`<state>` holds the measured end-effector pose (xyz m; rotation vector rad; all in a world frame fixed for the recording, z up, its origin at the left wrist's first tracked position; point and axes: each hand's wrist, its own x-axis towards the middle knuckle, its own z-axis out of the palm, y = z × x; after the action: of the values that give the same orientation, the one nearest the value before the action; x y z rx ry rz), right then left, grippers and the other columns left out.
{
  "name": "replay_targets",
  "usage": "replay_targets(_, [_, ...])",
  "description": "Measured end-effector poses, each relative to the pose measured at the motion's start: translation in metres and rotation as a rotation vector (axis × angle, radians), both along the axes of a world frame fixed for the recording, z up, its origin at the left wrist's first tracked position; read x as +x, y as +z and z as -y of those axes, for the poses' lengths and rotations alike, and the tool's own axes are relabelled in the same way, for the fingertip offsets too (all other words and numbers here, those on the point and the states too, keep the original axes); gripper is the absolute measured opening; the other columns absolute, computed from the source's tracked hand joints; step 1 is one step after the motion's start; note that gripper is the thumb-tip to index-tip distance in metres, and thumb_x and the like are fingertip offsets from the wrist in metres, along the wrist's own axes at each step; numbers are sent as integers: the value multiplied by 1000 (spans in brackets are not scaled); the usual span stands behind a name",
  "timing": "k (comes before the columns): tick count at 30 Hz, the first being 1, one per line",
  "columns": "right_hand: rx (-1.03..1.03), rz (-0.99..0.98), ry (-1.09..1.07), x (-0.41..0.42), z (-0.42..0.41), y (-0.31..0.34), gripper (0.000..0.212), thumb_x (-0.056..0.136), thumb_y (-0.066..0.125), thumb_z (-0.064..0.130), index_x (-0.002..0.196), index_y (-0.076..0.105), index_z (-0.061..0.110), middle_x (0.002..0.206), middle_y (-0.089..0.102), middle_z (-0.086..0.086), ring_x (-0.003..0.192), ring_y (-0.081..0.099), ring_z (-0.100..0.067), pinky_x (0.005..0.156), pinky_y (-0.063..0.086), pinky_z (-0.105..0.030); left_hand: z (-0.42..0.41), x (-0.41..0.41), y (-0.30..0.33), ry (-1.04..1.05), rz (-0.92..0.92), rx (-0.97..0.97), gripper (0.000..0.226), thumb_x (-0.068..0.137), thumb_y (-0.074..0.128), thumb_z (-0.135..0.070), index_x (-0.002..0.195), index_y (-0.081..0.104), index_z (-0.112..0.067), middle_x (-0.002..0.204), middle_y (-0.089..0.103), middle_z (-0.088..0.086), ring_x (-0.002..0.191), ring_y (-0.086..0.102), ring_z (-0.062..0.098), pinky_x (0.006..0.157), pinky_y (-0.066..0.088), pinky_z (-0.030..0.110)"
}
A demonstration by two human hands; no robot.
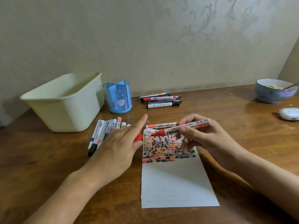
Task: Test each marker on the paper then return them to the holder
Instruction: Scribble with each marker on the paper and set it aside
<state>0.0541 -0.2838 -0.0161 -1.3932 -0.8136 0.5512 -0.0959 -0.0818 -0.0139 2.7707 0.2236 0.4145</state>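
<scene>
My right hand grips an uncapped red marker, its tip over the top left of the paper, whose upper part is filled with red, black and blue scribbles. My left hand holds the marker's red cap between thumb and fingers, index finger stretched out. Another red whiteboard marker lies just behind the paper. The blue holder stands empty behind my left hand. One group of markers lies left of the paper, a second group right of the holder.
A pale green plastic tub stands at the back left, touching the holder. A blue bowl with a spoon and a small white case sit at the far right. The wall runs close behind the wooden table.
</scene>
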Motion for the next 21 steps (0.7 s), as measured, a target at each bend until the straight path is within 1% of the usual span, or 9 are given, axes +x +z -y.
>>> replay_targets(1, [-3,-17,-3,1,0,0,25,80,70,27,97,67,9,82,72,-9,67,66,-18,60,56,-26,-1,0,-1,16,25,-14,63,99,49,-35,150,14,-50,126,35,-33,122,34,-9,96,33,9])
replay_targets(3, [-1,-53,-6,1,-1,0,24,84,68,31,98,70,12,90,74,-14,71,68,-21,61,57,-25,-2,0,-1,40,69,-49,42,93,61,-37,127,39,-48,110,47,-28,108,49,-3,71,40,4])
replay_targets(5, [3,-67,-5,1,-2,-1,17,87,69,31,96,74,17,93,74,-17,72,69,-22,61,56,-24,-2,0,-1,55,82,-83,30,89,67,-38,108,45,-43,106,52,-26,99,52,-2,62,42,6])
replay_targets(8, [-4,-66,-2,1,-2,-3,11,88,71,30,91,74,20,89,74,-13,71,68,-21,61,56,-25,0,0,1,43,84,-103,29,87,68,-38,105,46,-44,105,50,-27,92,52,-6,61,45,6])
replay_targets(10, [-10,-61,11,0,-2,-2,11,87,68,30,89,75,22,84,74,-11,69,68,-20,61,56,-25,2,0,1,34,84,-110,28,88,67,-38,106,47,-43,104,49,-28,88,49,-14,62,45,3])
replay_targets(12, [-21,-47,26,-3,-3,-2,12,89,71,31,89,74,21,85,74,-11,69,68,-22,60,57,-26,2,-1,0,25,81,-106,28,87,67,-39,108,48,-42,104,50,-28,88,47,-19,63,44,0])
replay_targets(16, [-85,17,76,-4,-2,-4,13,88,72,34,97,73,24,92,76,-9,75,72,-25,63,57,-27,4,-1,1,-9,86,-94,31,85,68,-41,108,48,-44,103,49,-29,87,47,-21,67,41,-5])
replay_targets(18, [-113,66,83,-3,-2,-7,22,85,73,33,105,71,24,97,76,-6,78,74,-26,64,57,-30,4,-1,1,-29,74,-82,30,86,66,-42,109,48,-45,106,50,-29,89,47,-20,67,40,-4])
replay_targets(21, [-125,177,67,-1,-2,-10,20,83,77,28,101,73,21,94,76,-2,78,75,-24,67,56,-34,3,-1,1,-35,101,-105,31,81,57,-52,111,53,-44,107,51,-29,92,47,-22,70,42,-3])
